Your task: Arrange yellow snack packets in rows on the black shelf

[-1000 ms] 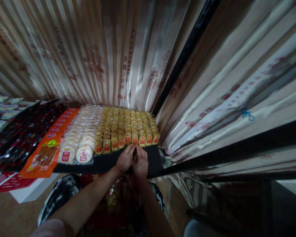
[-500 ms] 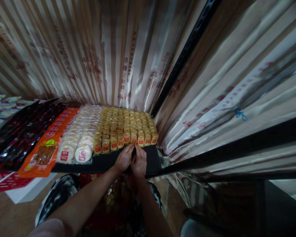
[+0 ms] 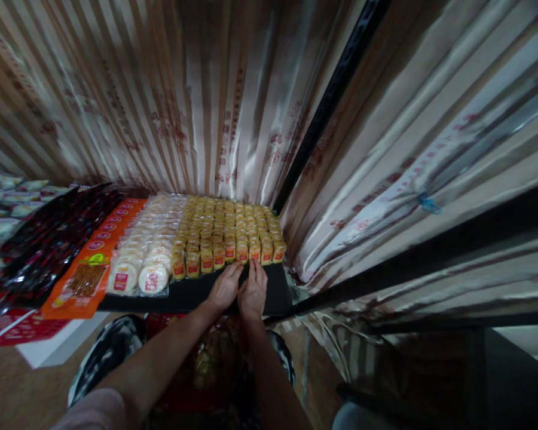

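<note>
Rows of small yellow wrapped snack packs (image 3: 228,224) with red labels stand packed together on a dark shelf (image 3: 188,292). At the middle of their front row, my left hand (image 3: 224,288) reaches forward with its fingers stretched out. Close beside it, my right hand (image 3: 252,292) also has its fingers extended, their tips at the front face of a pack. Both hands look open, with nothing visible inside them. Whether the fingertips press on the packs or only sit just before them, I cannot tell.
Left of the packs lie round white crackers (image 3: 152,278) in clear wrap, an orange snack bag (image 3: 83,280) and dark shiny packets (image 3: 58,239). A black shelf post (image 3: 323,113) and pleated sheeting (image 3: 233,89) border the shelf. Below is a red container (image 3: 206,364) with wrapped items.
My hands were close together at the front row; now their fingers are more stretched and a gap shows between the fingertips. The view has shifted slightly.
</note>
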The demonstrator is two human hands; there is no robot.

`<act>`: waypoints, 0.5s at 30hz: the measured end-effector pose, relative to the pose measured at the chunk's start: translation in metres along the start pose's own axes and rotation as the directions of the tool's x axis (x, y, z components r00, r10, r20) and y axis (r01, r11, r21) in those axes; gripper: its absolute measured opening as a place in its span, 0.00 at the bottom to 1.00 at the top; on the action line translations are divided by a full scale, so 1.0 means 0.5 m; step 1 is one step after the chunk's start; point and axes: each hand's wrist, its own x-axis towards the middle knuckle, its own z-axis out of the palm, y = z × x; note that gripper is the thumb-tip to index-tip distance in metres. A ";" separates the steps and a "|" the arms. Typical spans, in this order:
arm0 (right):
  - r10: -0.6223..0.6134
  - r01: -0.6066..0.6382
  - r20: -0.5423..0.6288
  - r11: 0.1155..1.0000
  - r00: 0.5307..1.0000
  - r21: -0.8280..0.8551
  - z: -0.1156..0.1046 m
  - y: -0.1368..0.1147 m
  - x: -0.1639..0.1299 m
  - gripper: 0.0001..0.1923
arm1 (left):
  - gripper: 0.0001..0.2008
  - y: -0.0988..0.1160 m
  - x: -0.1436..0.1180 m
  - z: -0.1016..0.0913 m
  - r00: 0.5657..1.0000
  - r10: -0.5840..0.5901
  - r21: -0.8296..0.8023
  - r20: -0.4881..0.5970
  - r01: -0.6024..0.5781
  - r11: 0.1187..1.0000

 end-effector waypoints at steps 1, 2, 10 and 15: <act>-0.010 0.010 -0.007 1.000 1.000 0.009 -0.001 0.000 0.000 0.30 | 0.20 0.002 0.000 -0.002 1.000 0.002 0.007 -0.004 -0.002 1.000; -0.019 0.019 -0.017 1.000 1.000 0.019 -0.002 0.000 -0.001 0.30 | 0.19 0.004 0.000 -0.005 1.000 0.006 0.015 -0.004 -0.006 1.000; -0.011 0.022 -0.089 0.991 0.996 0.132 -0.011 0.001 -0.008 0.26 | 0.13 0.034 0.001 -0.037 0.995 0.097 0.078 0.026 -0.098 0.992; -0.091 0.111 -0.092 0.966 0.992 0.234 -0.038 -0.011 -0.028 0.25 | 0.11 0.065 -0.038 -0.057 0.996 0.082 0.006 0.036 -0.082 0.997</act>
